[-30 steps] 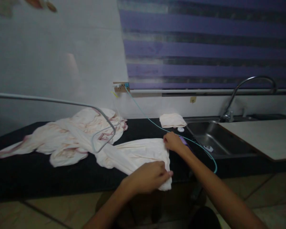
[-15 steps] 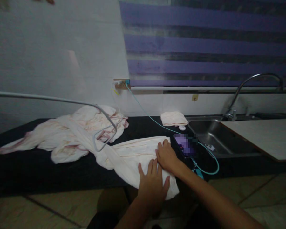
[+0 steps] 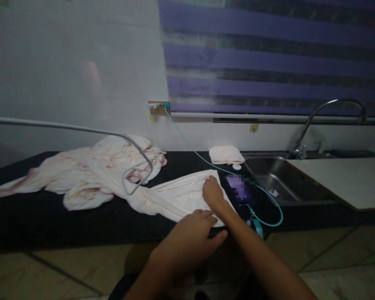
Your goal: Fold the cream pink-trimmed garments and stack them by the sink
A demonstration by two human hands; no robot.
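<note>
A long, wrinkled white cloth [image 3: 187, 191] runs across the dark counter, its right end spread fairly flat under both hands. My left hand [image 3: 192, 233] rests at the cloth's front edge, fingers stretched out and thumb apart. Farther back, on the right part of the cloth, lies my right hand [image 3: 213, 193]; its fingers are curled down against the fabric and their tips are partly hidden. Leftward the cloth narrows into a bunched heap [image 3: 90, 166] with pinkish edges. Just right of my right hand is a phone [image 3: 239, 188] with a lit, blurred screen.
A grey bent metal rod [image 3: 81, 128] reaches in from the left over the heap. A folded cloth [image 3: 226, 155] and a small white round object [image 3: 236, 167] lie behind. A teal cable [image 3: 187, 141] runs from the wall socket [image 3: 158, 108]. At right are a sink [image 3: 278, 179] and a board [image 3: 346, 179].
The cloth's front end, which hung over the counter edge, now lies farther back. My left hand has turned sideways at that edge, and my right hand's fingers have curled in.
</note>
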